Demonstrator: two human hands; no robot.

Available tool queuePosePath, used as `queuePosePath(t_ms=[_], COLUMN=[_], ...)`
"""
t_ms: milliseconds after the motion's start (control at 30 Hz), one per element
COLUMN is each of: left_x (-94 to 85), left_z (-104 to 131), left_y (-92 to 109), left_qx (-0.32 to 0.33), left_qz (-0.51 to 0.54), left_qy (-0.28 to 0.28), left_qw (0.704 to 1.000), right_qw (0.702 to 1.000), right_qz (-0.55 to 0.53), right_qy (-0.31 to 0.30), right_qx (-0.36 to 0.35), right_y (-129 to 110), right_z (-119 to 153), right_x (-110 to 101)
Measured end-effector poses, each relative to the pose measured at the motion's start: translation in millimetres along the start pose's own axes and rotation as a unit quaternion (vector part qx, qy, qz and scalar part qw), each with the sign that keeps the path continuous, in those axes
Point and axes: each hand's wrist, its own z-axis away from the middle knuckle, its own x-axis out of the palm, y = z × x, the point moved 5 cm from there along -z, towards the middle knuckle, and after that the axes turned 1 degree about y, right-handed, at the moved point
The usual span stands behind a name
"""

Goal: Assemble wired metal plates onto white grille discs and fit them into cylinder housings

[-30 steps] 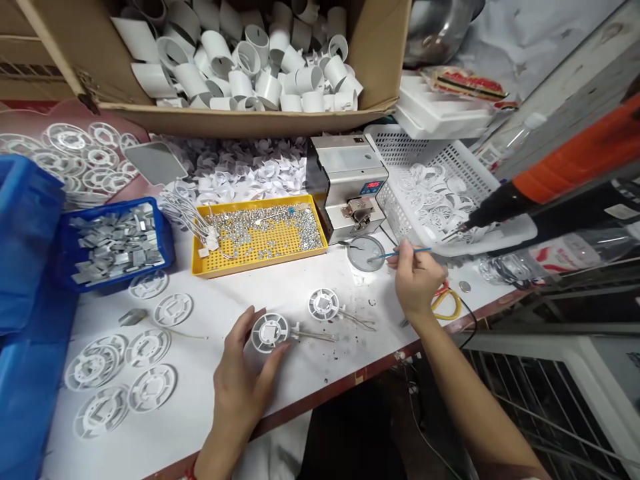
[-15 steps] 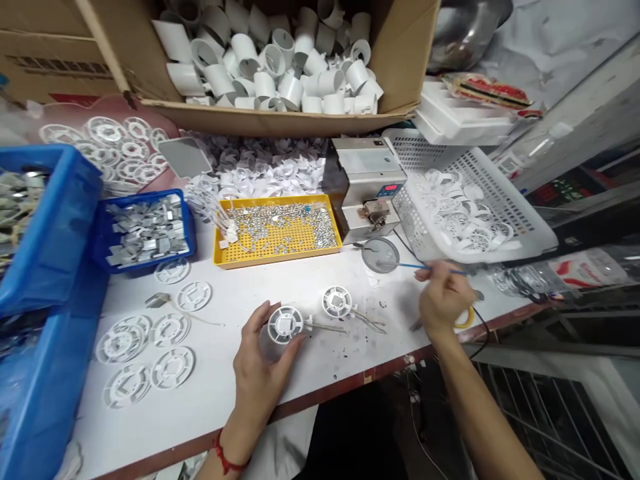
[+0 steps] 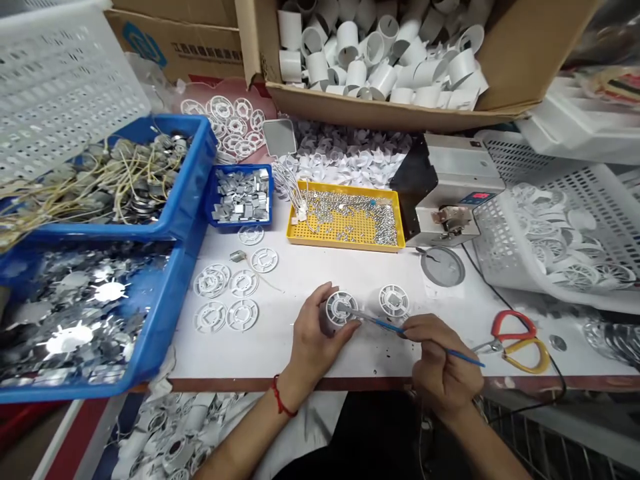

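My left hand [image 3: 317, 333], with a red string bracelet at the wrist, holds a round white spoked plastic part [image 3: 335, 316] between thumb and fingers. In my right hand [image 3: 445, 363] is a thin blue brush [image 3: 390, 325], and its tip touches the middle of that part. Just right of it, a second white spoked part [image 3: 394, 291] lies on the white tabletop. Further back on the right is a shallow round grey dish [image 3: 443, 267]. Several white discs [image 3: 243, 314] lie to the left of my left hand.
A yellow tray [image 3: 345, 245] of small metal pieces stands behind my hands, beside a metal machine [image 3: 463, 173]. Blue bins [image 3: 167, 293] stand left, a white basket [image 3: 500, 253] right. Red-and-yellow-handled pliers [image 3: 520, 340] lie near my right hand. A cardboard box [image 3: 400, 119] is behind.
My right hand has brought the brush from the round dish to the white part in my left hand. The camera view has turned left, showing more of the blue bins and the pliers.
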Motion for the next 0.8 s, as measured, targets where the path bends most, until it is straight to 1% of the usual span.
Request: queuePosePath(t_ms=[100, 233, 367, 467, 533, 633, 800], left_x=[0.8, 1.6, 1.4, 1.3, 1.1, 0.6, 1.1], left_z=[0, 0, 0, 0, 0, 0, -1], left_y=[-1, -2, -1, 0, 0, 0, 0], left_qx=[-0.003, -0.005, 0.002, 0.005, 0.009, 0.012, 0.017], left_qz=[0.01, 0.014, 0.013, 0.008, 0.007, 0.01, 0.016], left_qy=[-0.001, -0.005, -0.001, 0.0, -0.001, -0.005, -0.003], left_qw=[1.0, 1.0, 1.0, 1.0, 1.0, 1.0, 1.0], right_qw=[0.999, 0.993, 0.975, 0.963, 0.956, 0.948, 0.935], right_qz=[0.016, 0.014, 0.017, 0.018, 0.039, 0.08, 0.11], right_qy=[-0.039, -0.107, -0.203, -0.252, -0.272, -0.283, -0.304], right_qx=[-0.007, -0.056, -0.092, -0.095, -0.098, -0.12, -0.148], right_y=[-3, -17, -28, -31, -32, -34, -39], right_z=[-8, -26, -46, -57, -64, -73, -77], right_x=[0, 2, 10, 17, 23, 29, 31])
